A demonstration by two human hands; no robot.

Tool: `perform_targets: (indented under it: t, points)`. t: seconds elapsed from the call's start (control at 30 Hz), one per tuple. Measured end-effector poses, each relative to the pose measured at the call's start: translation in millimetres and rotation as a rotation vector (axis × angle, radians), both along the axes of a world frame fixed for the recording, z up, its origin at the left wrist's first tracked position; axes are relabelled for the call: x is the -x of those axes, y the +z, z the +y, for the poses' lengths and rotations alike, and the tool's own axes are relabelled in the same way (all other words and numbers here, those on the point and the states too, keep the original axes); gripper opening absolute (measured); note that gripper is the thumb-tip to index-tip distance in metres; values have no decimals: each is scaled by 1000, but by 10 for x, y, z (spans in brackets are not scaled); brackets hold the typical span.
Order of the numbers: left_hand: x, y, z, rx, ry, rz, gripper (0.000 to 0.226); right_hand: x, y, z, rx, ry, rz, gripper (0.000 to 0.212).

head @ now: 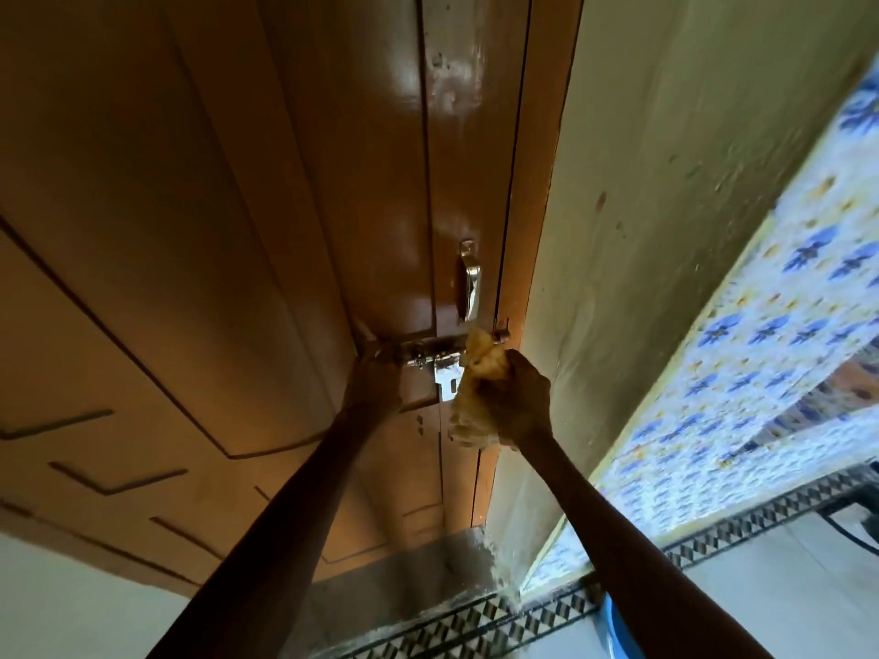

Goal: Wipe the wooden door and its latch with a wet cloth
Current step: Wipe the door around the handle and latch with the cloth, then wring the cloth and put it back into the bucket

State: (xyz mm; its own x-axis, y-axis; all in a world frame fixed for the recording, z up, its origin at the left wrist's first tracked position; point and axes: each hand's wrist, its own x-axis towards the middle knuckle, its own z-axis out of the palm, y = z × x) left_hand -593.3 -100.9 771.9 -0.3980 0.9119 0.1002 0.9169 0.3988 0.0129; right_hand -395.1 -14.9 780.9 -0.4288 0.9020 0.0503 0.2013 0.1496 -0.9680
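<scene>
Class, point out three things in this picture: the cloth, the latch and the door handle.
cloth [475, 387]: head view, on the bunched yellow middle.
latch [430, 350]: head view, on the metal bolt.
door handle [471, 283]: head view, on the shiny grip.

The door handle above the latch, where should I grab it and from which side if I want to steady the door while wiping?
Grip the door handle around its middle, where the bowed metal bar likely stands off the door, probably leaving room for fingers behind it. Come from the left, since the right hand with the cloth crowds the latch and the frame lies close on the right.
</scene>
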Motion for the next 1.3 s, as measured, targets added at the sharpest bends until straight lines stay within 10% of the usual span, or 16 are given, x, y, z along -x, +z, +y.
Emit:
perform_targets:
  t: [0.1, 0.23, 0.43, 0.87, 1.03, 1.3]
  points:
    - [-307, -91, -164, -86, 20, -70, 54, -472, 60, -285, 389, 105, 86, 59]
    - [-1119, -220, -520, -404, 122, -705, 27, -1194, -88, -478, 694, 229, 312, 12]
    - [-2586, -348, -608, -11, 464, -1612, 49, -2303, -525, -431, 1063, 103, 204, 41]
    - [-4893, -1020, -204, -452, 648, -1590, 49, -4562, -1371, 146, 1197, 350, 214, 59]
    - [-5261, -1402, -62, -249, 719, -1631, 68, -4869, -1542, 202, 1348, 354, 211, 85]
    - [-5459, -3045, 385, -176, 725, -1547, 47, -5132, -3211, 611, 1356, 243, -73, 57]
